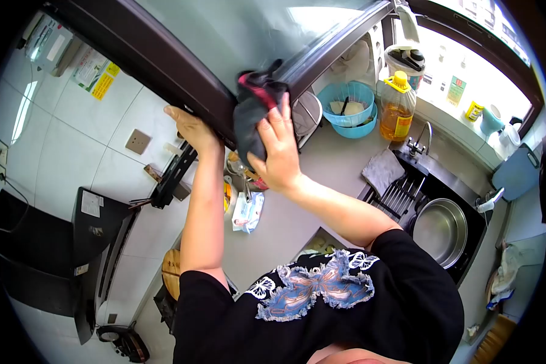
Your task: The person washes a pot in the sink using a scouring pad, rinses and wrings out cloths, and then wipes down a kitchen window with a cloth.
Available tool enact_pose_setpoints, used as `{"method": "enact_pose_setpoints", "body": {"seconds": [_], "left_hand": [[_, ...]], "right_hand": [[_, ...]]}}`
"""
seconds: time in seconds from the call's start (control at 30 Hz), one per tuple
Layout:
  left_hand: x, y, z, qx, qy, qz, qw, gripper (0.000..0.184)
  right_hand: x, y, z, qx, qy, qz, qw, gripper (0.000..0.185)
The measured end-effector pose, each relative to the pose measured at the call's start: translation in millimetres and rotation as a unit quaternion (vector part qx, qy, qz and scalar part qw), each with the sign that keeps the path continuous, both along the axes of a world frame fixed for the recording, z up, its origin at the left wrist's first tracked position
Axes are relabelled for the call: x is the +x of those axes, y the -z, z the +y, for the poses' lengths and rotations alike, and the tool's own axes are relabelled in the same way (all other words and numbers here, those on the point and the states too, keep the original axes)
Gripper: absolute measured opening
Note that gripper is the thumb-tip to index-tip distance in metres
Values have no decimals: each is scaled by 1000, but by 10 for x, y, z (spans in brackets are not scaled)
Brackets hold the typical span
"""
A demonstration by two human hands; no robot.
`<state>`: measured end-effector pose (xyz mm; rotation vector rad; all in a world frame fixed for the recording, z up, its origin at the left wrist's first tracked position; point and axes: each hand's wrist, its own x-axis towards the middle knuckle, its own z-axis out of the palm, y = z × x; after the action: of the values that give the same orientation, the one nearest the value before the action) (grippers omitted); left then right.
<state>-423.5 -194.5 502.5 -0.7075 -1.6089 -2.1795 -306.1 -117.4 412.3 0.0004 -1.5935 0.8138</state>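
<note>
My right hand (279, 148) presses a dark grey cloth (250, 124) with a pink-red stripe against the corner of a dark frame (182, 67) around a glass panel (249, 33). Its fingers lie over the cloth, and the cloth's upper part is blurred. On the lower edge of the same frame, my left hand (195, 132) has hold, to the left of the cloth. Its thumb side shows, while some fingers are hidden by the frame. Below the hands, a packet of wipes (248, 212) lies on the counter (279, 233).
To the right stand blue baskets (347, 103) and an oil bottle (398, 106) with a yellow cap. A steel pot (441, 233) sits in the dark sink near the tap (428, 136), with a grey cloth (383, 172) beside it. The range hood (91, 236) is at left.
</note>
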Motion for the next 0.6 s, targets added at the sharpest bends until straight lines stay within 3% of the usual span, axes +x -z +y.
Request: {"method": "enact_pose_setpoints", "body": {"seconds": [0.07, 0.13, 0.17, 0.2, 0.27, 0.3, 0.37, 0.43, 0.5, 0.57, 0.6], "left_hand": [[95, -42, 24, 0, 14, -1, 1000, 81], [-15, 18, 10, 8, -9, 33, 999, 81], [25, 0, 34, 0, -27, 41, 999, 81], [8, -1, 42, -4, -37, 53, 998, 81], [-16, -2, -4, -22, -26, 42, 999, 80], [-59, 7, 2, -23, -23, 48, 998, 80], [-10, -2, -7, -29, -32, 25, 999, 81], [12, -19, 35, 7, 5, 55, 998, 81], [36, -5, 18, -14, 2, 48, 999, 80], [81, -23, 41, 7, 15, 67, 998, 80], [66, -20, 20, 4, 14, 66, 998, 80]], "right_hand": [[-68, 136, -4, 11, -50, 41, 998, 93], [-328, 357, 514, 115, -6, 79, 990, 91], [-345, 337, 776, 129, 27, 65, 989, 81], [-359, 249, 1004, 96, 75, -2, 993, 67], [-522, 109, 1466, 22, 92, 29, 995, 63], [-550, -13, 1556, -13, 165, 20, 986, 51], [-494, -370, 1692, -70, 63, -22, 995, 49], [-586, -482, 1364, -130, 69, -14, 989, 64], [-419, -477, 776, -61, 100, -63, 991, 64], [-285, -319, 286, 56, 53, 21, 997, 57], [-173, -232, 58, 46, 23, 19, 999, 56]]}}
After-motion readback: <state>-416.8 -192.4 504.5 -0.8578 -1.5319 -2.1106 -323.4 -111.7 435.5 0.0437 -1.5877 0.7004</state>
